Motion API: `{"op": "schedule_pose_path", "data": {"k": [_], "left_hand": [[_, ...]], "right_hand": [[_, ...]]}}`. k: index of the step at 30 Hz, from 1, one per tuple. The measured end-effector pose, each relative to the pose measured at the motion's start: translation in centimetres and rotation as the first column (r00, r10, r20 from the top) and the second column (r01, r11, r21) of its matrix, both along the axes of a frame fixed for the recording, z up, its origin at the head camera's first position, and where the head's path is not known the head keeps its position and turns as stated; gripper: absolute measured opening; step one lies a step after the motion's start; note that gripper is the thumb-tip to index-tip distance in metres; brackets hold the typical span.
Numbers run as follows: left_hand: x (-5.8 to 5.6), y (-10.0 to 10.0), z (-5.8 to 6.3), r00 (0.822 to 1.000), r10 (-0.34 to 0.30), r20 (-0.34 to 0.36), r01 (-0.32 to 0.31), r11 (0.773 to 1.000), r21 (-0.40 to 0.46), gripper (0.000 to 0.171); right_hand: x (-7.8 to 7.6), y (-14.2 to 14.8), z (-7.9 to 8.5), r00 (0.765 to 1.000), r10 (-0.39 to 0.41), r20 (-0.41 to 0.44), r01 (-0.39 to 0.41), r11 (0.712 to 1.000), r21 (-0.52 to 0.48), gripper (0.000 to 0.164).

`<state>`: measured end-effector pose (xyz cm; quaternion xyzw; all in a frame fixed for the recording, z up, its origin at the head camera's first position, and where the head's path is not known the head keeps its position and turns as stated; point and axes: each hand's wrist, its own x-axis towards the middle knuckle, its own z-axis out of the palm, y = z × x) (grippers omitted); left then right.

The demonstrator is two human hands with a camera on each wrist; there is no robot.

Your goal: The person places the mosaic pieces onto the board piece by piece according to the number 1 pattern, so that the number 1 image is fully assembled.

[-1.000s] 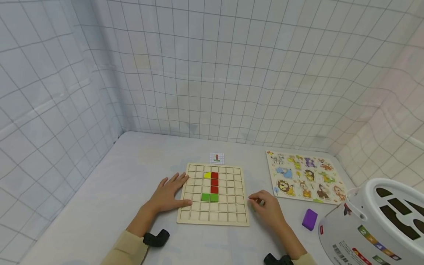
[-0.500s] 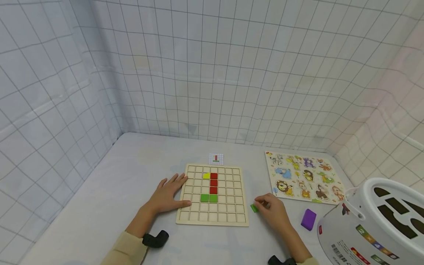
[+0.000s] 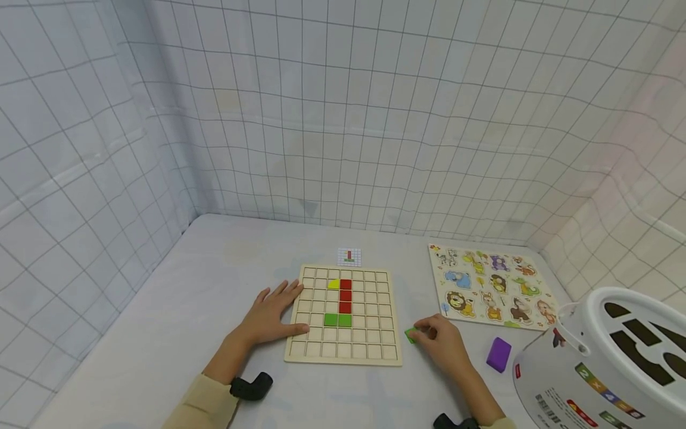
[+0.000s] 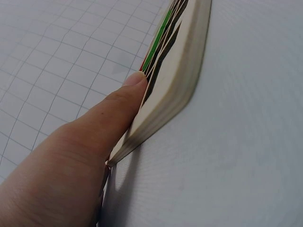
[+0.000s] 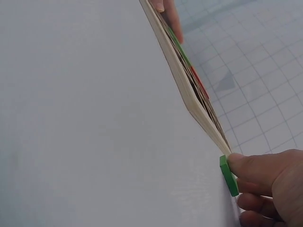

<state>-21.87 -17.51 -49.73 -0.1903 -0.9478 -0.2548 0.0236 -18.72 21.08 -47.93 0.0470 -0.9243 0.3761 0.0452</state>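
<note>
A wooden grid board [image 3: 375, 351] lies on the table in front of me. Set in its cells are a yellow piece [image 3: 334, 284], a column of three red tiles [image 3: 345, 296] and two green tiles [image 3: 337, 320]. My left hand [image 3: 270, 317] rests with spread fingers on the board's left side, its thumb [image 4: 128, 94] lying over the edge in the left wrist view. Just right of the board, my right hand [image 3: 440, 341] pinches a loose green tile [image 5: 228, 176] between thumb and fingers, close to the tabletop. Part of that tile is hidden by the fingertips.
Behind the board lies a small pattern card [image 3: 349, 257]. An animal puzzle board [image 3: 440, 298] is at the back right. A purple block [image 3: 499, 354] sits beside a big white bucket [image 3: 557, 381] with a lid, at the right. Grid-patterned cloth walls surround the table.
My right hand has shifted slightly right and toward me, and the loose green tile has come into sight at its fingertips. My left hand stays on the board.
</note>
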Motion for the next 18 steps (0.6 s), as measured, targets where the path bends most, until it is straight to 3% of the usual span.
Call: {"op": "schedule_pose_path", "data": {"k": [18], "left_hand": [[0.1,0.1,0.3,1.000,0.001,0.007,-0.001,1.000,-0.010,0.097]], "right_hand": [[-0.1,-1.8,0.7,0.999,0.028,0.015,-0.027,0.997,-0.069,0.010]]}}
